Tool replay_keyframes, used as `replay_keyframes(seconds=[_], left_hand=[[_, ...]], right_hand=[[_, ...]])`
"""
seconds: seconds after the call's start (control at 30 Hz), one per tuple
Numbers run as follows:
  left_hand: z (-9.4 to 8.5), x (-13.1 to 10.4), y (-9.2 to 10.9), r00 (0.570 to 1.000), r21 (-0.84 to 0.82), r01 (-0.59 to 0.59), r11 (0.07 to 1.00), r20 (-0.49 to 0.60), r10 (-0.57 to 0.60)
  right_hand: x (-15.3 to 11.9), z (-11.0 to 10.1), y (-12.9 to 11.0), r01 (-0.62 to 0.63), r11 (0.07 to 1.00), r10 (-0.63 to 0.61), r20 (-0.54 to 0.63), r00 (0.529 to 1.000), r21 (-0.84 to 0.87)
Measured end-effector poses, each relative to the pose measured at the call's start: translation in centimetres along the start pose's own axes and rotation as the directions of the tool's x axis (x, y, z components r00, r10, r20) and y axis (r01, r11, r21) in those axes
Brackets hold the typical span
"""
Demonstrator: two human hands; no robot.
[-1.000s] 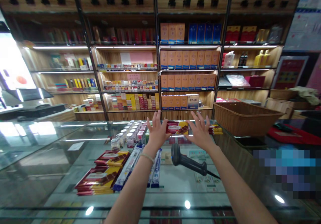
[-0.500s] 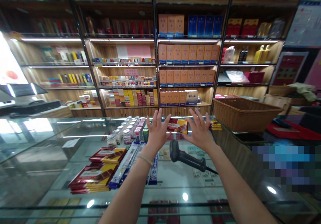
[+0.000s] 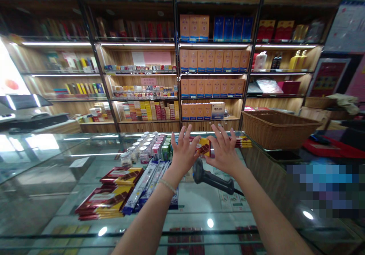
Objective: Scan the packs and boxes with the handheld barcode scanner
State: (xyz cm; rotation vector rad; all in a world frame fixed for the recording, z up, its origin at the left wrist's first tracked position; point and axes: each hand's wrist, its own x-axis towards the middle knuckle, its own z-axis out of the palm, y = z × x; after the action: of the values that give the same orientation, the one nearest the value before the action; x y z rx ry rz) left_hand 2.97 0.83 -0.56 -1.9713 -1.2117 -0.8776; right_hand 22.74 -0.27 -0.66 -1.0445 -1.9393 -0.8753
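Observation:
My left hand (image 3: 184, 148) and my right hand (image 3: 224, 148) reach across a glass counter, palms down with fingers spread. Between them lies a red-and-yellow chocolate bar (image 3: 205, 148), partly hidden by the hands. Both thumbs are at its edges; neither hand is visibly closed around it. More chocolate bars (image 3: 242, 142) show just beyond my right hand. A black barcode scanner (image 3: 213, 179) lies below the hands, its cord trailing right. To the left of my left wrist are long blue-and-silver packs (image 3: 142, 186) and piles of chocolate bars (image 3: 104, 201).
Several clear lidded jars (image 3: 139, 152) and small pink and green cylinders (image 3: 162, 148) stand in rows left of my left hand. A brown wicker basket (image 3: 279, 131) sits at the right. Stocked shelves (image 3: 213, 89) line the back wall.
My left hand has shifted slightly right and my right hand slightly left, so they are closer together over the chocolate bar. Less of the bar shows now. The scanner has stayed put.

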Motion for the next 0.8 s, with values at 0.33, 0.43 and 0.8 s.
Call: replay_keyframes(seconds=[0.33,0.43,0.8], left_hand=[[0.0,0.0,-0.6,0.994,-0.017,0.064,0.998,-0.086,-0.065],[-0.2,0.0,-0.9,0.989,-0.04,0.1,0.994,-0.107,-0.104],[-0.4,-0.3,1.0,0.992,-0.18,-0.081,0.98,-0.115,0.06]], right_hand=[[-0.1,-0.3,-0.1,-0.028,0.994,0.028,0.002,1.0,0.107],[-0.5,-0.1,0.9,-0.116,0.981,0.105,0.075,0.992,0.154],[-1.5,2.3,0.8,-0.241,0.949,0.204,0.185,0.961,0.206]])
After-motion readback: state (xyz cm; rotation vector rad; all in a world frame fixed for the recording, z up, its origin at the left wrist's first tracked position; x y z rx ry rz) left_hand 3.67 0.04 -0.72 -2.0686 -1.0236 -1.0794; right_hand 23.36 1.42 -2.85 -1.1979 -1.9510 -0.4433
